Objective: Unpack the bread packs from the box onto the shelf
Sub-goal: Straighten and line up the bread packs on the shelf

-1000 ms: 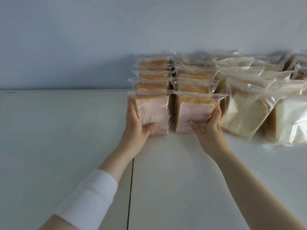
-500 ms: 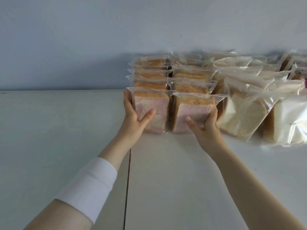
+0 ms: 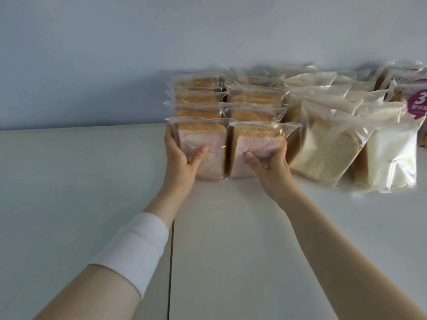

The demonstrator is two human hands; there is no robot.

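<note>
Two clear packs of pink sliced bread stand side by side on the white shelf [image 3: 92,204], at the front of two rows of similar packs [image 3: 251,98]. My left hand [image 3: 182,162] grips the left pink pack [image 3: 208,139] by its left side, thumb across the front. My right hand [image 3: 270,165] holds the right pink pack [image 3: 256,142] at its lower right corner. Both packs lean slightly back against the rows behind. The box is out of view.
Packs of white bread [image 3: 323,148] lean to the right of the pink ones, with purple-labelled packs [image 3: 413,102] at the far right. A pale wall [image 3: 115,54] closes the back. A dark seam [image 3: 171,262] runs through the shelf surface between my arms.
Both hands have pushed the two pink packs a little farther back and up against the rows, and the packs stand more upright than before.
</note>
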